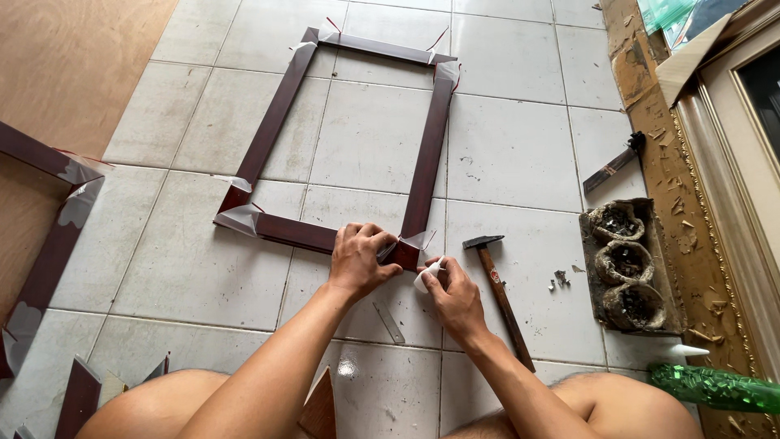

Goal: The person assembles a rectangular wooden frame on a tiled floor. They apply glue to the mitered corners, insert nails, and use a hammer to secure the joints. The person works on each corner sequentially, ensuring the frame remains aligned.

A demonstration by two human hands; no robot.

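A dark red-brown wooden picture frame (275, 119) lies flat on the white tiled floor, its corners wrapped in clear film. My left hand (361, 258) presses down on the frame's near right corner (406, 250), fingers curled over it. Just to the right, my right hand (453, 294) pinches a small white piece, perhaps tape or film, against that corner. A thin metal strip (389, 322) rests on the tile under my forearms.
A wood-handled hammer (501, 293) lies right of my hands. A tray of three dirty pots (627, 263) and a flat tool (613, 164) sit further right, beside gold moulding (705, 187). A green bottle (715, 385) is at lower right. Another frame (50, 236) lies left.
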